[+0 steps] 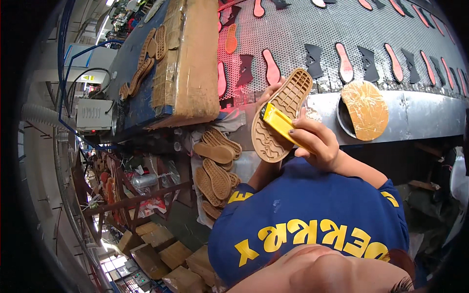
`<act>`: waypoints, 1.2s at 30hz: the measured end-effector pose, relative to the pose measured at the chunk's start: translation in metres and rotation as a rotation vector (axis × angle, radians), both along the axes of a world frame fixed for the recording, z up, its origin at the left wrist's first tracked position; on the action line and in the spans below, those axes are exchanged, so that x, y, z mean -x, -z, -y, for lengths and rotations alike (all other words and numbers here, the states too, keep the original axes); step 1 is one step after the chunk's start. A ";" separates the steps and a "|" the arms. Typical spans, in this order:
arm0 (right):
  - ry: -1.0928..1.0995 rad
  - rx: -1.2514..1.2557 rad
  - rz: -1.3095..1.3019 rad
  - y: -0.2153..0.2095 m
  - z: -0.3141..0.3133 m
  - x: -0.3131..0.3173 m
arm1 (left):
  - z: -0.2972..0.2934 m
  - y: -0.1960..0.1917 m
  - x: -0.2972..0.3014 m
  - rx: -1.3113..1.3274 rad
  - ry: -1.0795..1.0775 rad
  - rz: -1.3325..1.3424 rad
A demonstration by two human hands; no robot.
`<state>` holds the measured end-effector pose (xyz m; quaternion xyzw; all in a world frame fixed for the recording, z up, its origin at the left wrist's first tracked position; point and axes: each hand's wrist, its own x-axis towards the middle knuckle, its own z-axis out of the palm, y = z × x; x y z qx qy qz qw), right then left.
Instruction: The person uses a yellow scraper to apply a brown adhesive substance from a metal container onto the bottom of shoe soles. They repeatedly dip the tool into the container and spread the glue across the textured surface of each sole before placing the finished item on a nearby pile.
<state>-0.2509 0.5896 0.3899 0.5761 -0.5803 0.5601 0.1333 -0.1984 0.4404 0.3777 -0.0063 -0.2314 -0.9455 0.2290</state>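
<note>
My left hand (268,93) is closed round the far side of a tan shoe sole (295,90), which it holds up and tilted over the near metal edge. Most of its fingers are hidden behind the sole. The sole's inner face, with a grid at one end and wavy ribs at the other, is turned up. In my right hand (317,139) is a yellow brush (281,122) with a dark tip. The brush lies across the middle of the sole, its tip by the sole's left rim.
A mesh conveyor (293,29) carries rows of pink-topped insoles and black shoe pieces. On its metal edge (415,115) stands a round pot under a tan cover (369,110). Several tan soles (215,178) are stacked at my left. More soles (144,63) lie beside a taped cardboard box (190,63).
</note>
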 end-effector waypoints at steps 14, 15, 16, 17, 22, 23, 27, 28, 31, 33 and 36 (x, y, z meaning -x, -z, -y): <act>-0.211 0.023 -0.058 -0.014 -0.005 0.008 | -0.019 0.045 0.016 0.277 0.118 -0.148; -0.229 0.017 -0.052 -0.015 -0.005 0.009 | -0.016 0.051 0.016 0.173 0.188 -0.136; -0.247 0.012 -0.045 -0.015 -0.006 0.011 | -0.012 0.056 0.016 0.121 0.245 -0.095; -0.259 0.005 -0.041 -0.016 -0.006 0.012 | -0.009 0.053 0.017 0.068 0.308 -0.056; -0.299 -0.054 0.033 -0.022 -0.014 0.015 | -0.016 0.042 0.016 0.217 0.320 -0.243; -0.310 -0.051 0.039 -0.023 -0.014 0.015 | -0.017 0.044 0.017 0.207 0.320 -0.262; -0.389 -0.085 0.075 -0.027 -0.021 0.017 | -0.018 0.046 0.013 0.122 0.354 -0.221; -0.369 -0.094 0.099 -0.030 -0.024 0.019 | -0.016 0.051 0.011 0.103 0.347 -0.163; -0.273 -0.096 0.161 -0.033 -0.041 0.030 | -0.015 0.050 0.009 0.320 0.201 -0.048; -0.180 -0.019 0.320 -0.032 -0.047 0.034 | -0.012 0.045 0.008 0.567 -0.008 -0.003; 0.022 0.105 0.505 -0.020 -0.041 0.040 | 0.011 0.056 0.003 0.337 0.003 0.045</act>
